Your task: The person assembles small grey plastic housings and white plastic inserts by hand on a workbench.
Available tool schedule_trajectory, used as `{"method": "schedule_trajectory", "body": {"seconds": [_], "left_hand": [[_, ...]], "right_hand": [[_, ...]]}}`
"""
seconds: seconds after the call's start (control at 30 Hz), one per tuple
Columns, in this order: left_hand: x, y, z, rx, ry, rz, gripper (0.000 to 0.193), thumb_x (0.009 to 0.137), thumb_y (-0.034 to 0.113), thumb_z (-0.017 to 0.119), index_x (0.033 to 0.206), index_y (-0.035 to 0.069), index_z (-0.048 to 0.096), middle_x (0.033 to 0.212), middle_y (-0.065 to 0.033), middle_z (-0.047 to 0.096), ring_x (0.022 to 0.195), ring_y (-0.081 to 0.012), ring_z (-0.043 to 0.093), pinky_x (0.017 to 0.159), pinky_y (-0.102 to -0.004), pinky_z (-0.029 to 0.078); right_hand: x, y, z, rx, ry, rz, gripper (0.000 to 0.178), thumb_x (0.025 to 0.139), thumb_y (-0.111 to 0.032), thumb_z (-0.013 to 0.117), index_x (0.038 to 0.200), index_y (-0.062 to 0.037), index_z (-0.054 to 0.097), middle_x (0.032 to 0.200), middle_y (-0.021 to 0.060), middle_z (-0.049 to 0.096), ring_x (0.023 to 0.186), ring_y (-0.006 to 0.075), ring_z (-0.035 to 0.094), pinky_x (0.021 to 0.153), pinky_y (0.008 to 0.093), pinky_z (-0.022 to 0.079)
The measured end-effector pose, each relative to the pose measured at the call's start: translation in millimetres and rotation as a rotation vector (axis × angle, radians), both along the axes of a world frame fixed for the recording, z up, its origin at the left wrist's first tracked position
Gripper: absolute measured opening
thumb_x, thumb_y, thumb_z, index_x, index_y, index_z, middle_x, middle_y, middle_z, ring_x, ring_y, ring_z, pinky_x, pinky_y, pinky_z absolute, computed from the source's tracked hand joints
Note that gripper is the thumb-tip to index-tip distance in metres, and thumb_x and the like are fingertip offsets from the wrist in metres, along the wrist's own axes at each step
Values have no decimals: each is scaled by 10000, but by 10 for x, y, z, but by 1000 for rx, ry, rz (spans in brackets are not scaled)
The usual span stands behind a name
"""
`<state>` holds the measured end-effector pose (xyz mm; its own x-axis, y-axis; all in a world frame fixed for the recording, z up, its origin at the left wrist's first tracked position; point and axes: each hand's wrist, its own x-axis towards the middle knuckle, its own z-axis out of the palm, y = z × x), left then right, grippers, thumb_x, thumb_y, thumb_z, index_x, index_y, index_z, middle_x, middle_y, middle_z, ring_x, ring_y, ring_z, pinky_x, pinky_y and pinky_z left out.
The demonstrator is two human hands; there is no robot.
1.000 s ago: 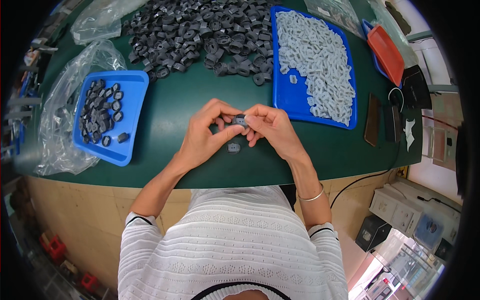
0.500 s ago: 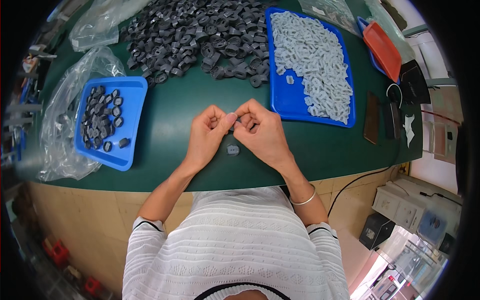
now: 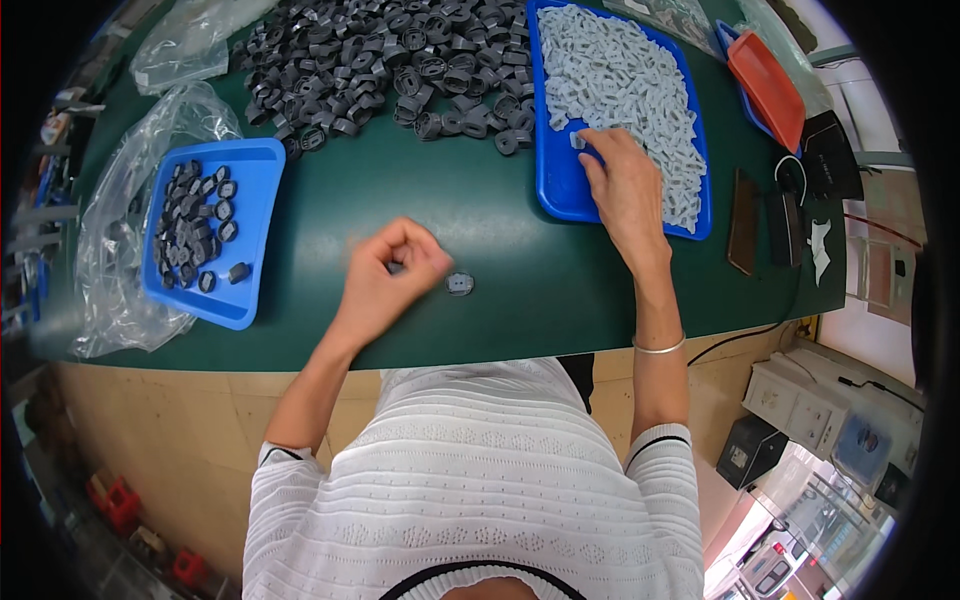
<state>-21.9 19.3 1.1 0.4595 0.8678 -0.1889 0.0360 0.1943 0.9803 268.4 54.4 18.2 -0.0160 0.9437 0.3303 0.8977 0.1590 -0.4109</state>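
My left hand [image 3: 392, 268] hovers over the green table [image 3: 480, 220] with its fingers curled in; a small dark part shows between them, blurred by motion. Just right of it a single dark round part [image 3: 459, 284] lies on the table. My right hand [image 3: 622, 185] reaches into the blue tray [image 3: 556, 190] of light grey plastic pieces [image 3: 630, 80]. Its fingertips rest on the pieces at the tray's left side, and I see nothing gripped in it.
A heap of dark grey ring-shaped parts [image 3: 380, 50] covers the far table. At the left stands a second blue tray [image 3: 250, 240] with several dark parts, beside clear plastic bags [image 3: 110, 250]. An orange tray [image 3: 765, 85] and dark gadgets [image 3: 770, 205] sit at the right.
The hands were together at the table's middle, both on one small part. Now they have parted: the right hand went up into the grey-piece tray, the left moved left with its fingers closed.
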Motion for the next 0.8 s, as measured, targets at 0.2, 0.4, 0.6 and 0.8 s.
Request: {"method": "schedule_trajectory", "body": {"seconds": [0.2, 0.4, 0.6, 0.8], "left_hand": [[218, -201, -66, 820, 621, -145, 271, 790, 194, 748, 991, 82, 604, 787, -75, 538, 612, -188, 552, 540, -308, 461], [111, 231, 21, -405, -436, -4, 164, 941, 184, 500, 889, 47, 572, 883, -74, 591, 605, -86, 525, 411, -188, 339], [618, 709, -54, 695, 374, 55, 317, 828, 149, 690, 1097, 60, 548, 930, -73, 607, 662, -156, 585, 497, -292, 431], [819, 837, -198, 1033, 663, 88, 355, 765, 170, 746, 1057, 77, 567, 807, -85, 586, 680, -245, 594, 587, -360, 472]], "right_hand": [[42, 143, -186, -55, -149, -18, 38, 844, -51, 591, 865, -23, 604, 872, 169, 562, 783, 397, 601, 662, 485, 478], [27, 77, -140, -16, 170, -3, 118, 848, -56, 602, 953, -34, 651, 827, 136, 603, 708, 298, 614, 620, 382, 490], [-126, -145, 7, -282, 1034, -9, 129, 904, -85, 590, 978, -4, 658, 847, 66, 679, 663, 103, 604, 563, 230, 489], [-197, -253, -37, -365, 1356, 11, 118, 907, -72, 584, 967, 15, 634, 885, 122, 689, 671, 118, 626, 595, 236, 525]]}}
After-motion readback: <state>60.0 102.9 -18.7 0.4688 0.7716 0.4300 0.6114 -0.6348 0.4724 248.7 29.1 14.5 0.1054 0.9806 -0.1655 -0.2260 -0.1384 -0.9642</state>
